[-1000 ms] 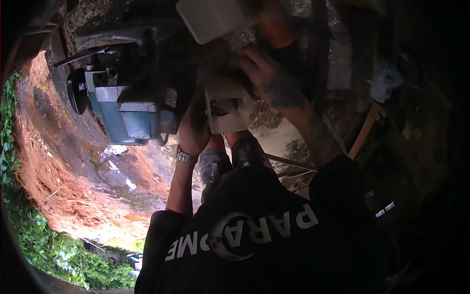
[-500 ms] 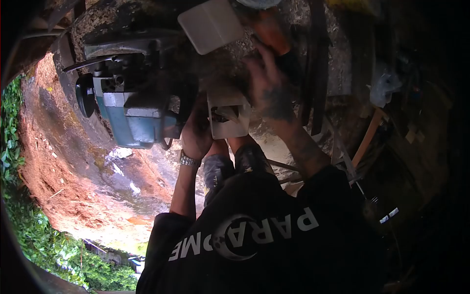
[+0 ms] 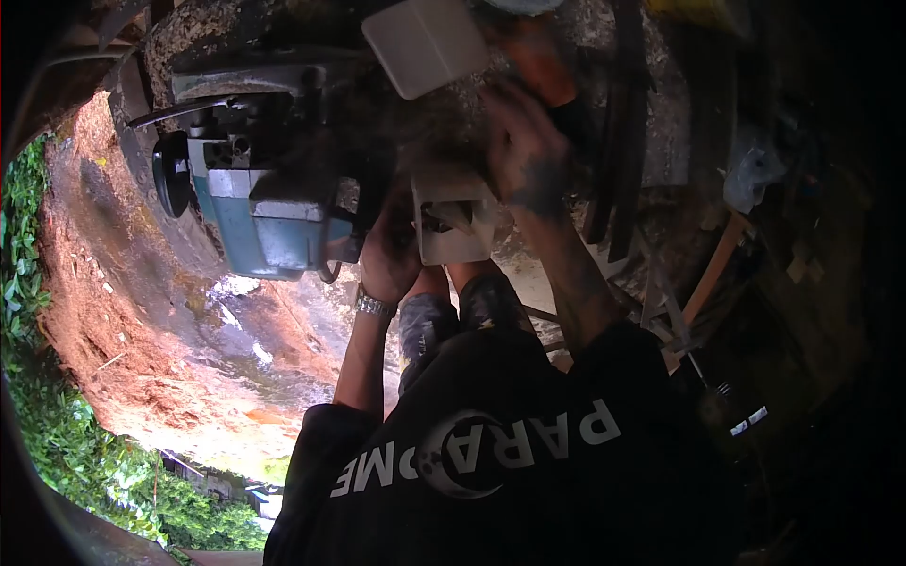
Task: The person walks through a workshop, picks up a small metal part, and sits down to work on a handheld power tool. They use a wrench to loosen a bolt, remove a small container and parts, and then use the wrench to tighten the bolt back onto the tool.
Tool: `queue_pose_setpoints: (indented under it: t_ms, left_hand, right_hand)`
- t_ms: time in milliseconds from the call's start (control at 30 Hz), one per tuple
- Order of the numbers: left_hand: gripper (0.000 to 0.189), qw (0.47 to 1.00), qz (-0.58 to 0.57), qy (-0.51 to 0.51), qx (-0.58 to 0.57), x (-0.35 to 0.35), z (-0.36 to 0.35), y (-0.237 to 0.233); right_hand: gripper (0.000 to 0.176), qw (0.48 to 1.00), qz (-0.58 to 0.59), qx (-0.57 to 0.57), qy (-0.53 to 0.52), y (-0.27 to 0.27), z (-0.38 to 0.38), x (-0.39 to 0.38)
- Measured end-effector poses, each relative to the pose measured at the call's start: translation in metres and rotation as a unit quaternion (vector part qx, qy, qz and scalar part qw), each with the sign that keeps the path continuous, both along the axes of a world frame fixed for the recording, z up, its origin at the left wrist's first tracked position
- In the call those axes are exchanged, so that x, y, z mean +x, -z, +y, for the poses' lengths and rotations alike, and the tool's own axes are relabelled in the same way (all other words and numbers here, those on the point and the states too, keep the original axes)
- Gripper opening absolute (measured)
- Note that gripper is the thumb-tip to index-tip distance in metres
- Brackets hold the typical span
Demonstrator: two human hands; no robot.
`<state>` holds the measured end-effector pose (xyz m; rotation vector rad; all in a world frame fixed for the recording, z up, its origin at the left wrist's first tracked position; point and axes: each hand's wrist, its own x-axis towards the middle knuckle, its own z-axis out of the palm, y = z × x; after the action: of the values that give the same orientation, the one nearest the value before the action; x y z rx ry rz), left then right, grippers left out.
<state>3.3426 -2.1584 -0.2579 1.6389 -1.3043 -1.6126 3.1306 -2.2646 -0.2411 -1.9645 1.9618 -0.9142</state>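
Note:
A pale, squarish box [image 3: 455, 247] with an opening in its face sits in front of my knees, something dark and angular inside it. My left hand [image 3: 389, 262], wearing a metal watch, is against the box's left side, its fingers closed round it and partly hidden in shadow. To the upper right of the box is my right hand [image 3: 528, 156], tattooed on the back. Its fingers are loosely bent and apart, slightly blurred, close to an orange object [image 3: 540, 66]. Just above lies a pale, smooth square piece [image 3: 425, 47] with rounded corners.
A teal and grey power tool [image 3: 274, 222] with a black knob stands left of my left hand. Dark upright boards [image 3: 628, 132] are at the right, with a clear plastic bag [image 3: 752, 174] and an orange-brown strip [image 3: 714, 269] beyond. Reddish dirt ground [image 3: 123, 349] slopes at the left.
The view has shifted slightly, moving most things to the right. My right hand's fingers, more stretched and spread before, are now more bent. My left hand stays at the box.

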Motion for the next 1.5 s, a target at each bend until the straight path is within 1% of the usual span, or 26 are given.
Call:
queue_pose_setpoints:
  t_ms: [133,233,333,400,500,600,667,700,733,800,833,867,900,933,967,1000,1067,1100,1133,1200,1233,1300,1333,1367,1400,1500]
  left_hand:
    - [0.078,0.999,0.028,-0.021,0.013,0.000,-0.001,-0.001]
    - [0.077,0.999,0.011,-0.018,0.030,0.000,-0.001,0.000]
    - [0.076,0.999,0.017,-0.016,0.024,0.000,0.000,-0.001]
    - [0.076,0.999,0.013,-0.017,0.030,0.001,0.003,0.001]
    - [0.076,0.999,-0.001,-0.007,0.036,0.004,0.007,0.006]
    - [0.077,1.000,0.018,-0.004,0.003,0.006,0.007,0.006]
    - [0.080,0.995,0.085,-0.030,0.038,-0.001,-0.003,-0.004]
    - [0.072,0.998,0.053,-0.011,0.010,-0.002,-0.007,-0.011]
    - [0.065,1.000,0.018,0.005,-0.018,-0.002,-0.011,-0.015]
    - [0.080,0.999,0.034,0.005,-0.003,-0.001,-0.004,0.000]
    - [0.085,0.999,0.007,0.019,-0.030,0.001,-0.003,-0.001]
    - [0.090,0.998,-0.020,0.032,-0.056,0.002,-0.002,-0.002]
    - [0.093,0.988,-0.075,0.061,-0.121,-0.001,-0.010,-0.012]
    - [0.095,0.970,-0.128,0.091,-0.186,-0.005,-0.015,-0.018]
    - [0.099,0.982,-0.116,0.085,-0.123,-0.007,-0.012,-0.017]
    - [0.099,0.981,-0.112,0.091,-0.126,-0.006,-0.013,-0.017]
    - [0.099,0.981,-0.106,0.094,-0.131,-0.007,-0.019,-0.015]
    - [0.100,0.990,-0.085,0.078,-0.082,-0.005,-0.014,-0.010]
    - [0.094,0.993,-0.069,0.069,-0.062,-0.006,-0.017,-0.012]
    - [0.082,0.998,-0.038,0.043,-0.015,-0.010,-0.024,-0.026]
    - [0.077,0.996,-0.059,0.053,-0.050,-0.013,-0.030,-0.032]
    - [0.073,0.995,-0.038,0.033,-0.090,-0.019,-0.041,-0.042]
    - [0.071,0.993,-0.028,0.025,-0.110,-0.019,-0.043,-0.044]
    - [0.065,0.998,-0.014,0.024,-0.051,-0.018,-0.036,-0.037]
    - [0.064,0.999,-0.011,0.018,-0.040,-0.017,-0.032,-0.034]
    - [0.065,1.000,0.002,0.004,-0.011,-0.016,-0.017,-0.017]
  right_hand:
    - [0.029,1.000,0.005,0.009,-0.008,0.003,-0.003,0.005]
    - [0.031,0.999,0.029,0.039,-0.018,0.000,0.001,0.003]
    - [0.032,0.997,0.016,0.063,-0.033,-0.001,0.005,-0.003]
    - [0.031,0.998,-0.031,0.022,-0.045,-0.006,0.006,-0.006]
    - [0.030,0.993,-0.097,0.008,-0.062,-0.065,0.014,-0.002]
    - [0.019,0.985,-0.088,0.082,-0.126,-0.111,0.045,0.006]
    - [0.022,0.963,-0.117,0.137,-0.200,-0.109,0.052,0.010]
    - [0.025,0.965,-0.076,0.138,-0.209,-0.110,0.052,0.014]
    - [0.026,0.964,-0.089,0.151,-0.198,-0.116,0.051,0.014]
    - [0.030,0.959,-0.125,0.176,-0.181,-0.131,0.040,0.016]
    - [0.025,0.968,-0.118,0.147,-0.168,-0.133,0.033,0.015]
    - [0.032,0.977,-0.081,0.081,-0.178,-0.130,0.016,0.014]
    - [0.039,0.982,-0.043,0.014,-0.184,-0.124,-0.007,0.011]
    - [0.050,0.979,0.030,-0.003,-0.200,-0.127,-0.034,0.014]
    - [0.057,0.972,0.077,-0.026,-0.221,-0.119,-0.054,0.015]
    - [0.064,0.962,0.123,-0.051,-0.240,-0.111,-0.073,0.016]
    - [0.071,0.936,0.158,-0.115,-0.293,-0.092,-0.099,0.016]
    - [0.063,0.944,0.118,-0.045,-0.305,-0.102,-0.100,0.015]
    - [0.057,0.945,0.080,0.024,-0.317,-0.125,-0.104,0.011]
    - [0.059,0.947,0.015,0.082,-0.311,-0.157,-0.095,0.004]
    - [0.068,0.953,-0.010,0.071,-0.294,-0.171,-0.085,-0.002]
    - [0.076,0.957,-0.034,0.107,-0.268,-0.198,-0.062,-0.011]
    - [0.076,0.953,-0.032,0.155,-0.257,-0.208,-0.046,-0.012]
    - [0.078,0.940,-0.049,0.213,-0.264,-0.214,-0.031,-0.011]
    - [0.080,0.922,-0.065,0.271,-0.269,-0.211,-0.017,-0.010]
    - [0.080,0.904,-0.128,0.228,-0.338,-0.184,0.004,-0.007]
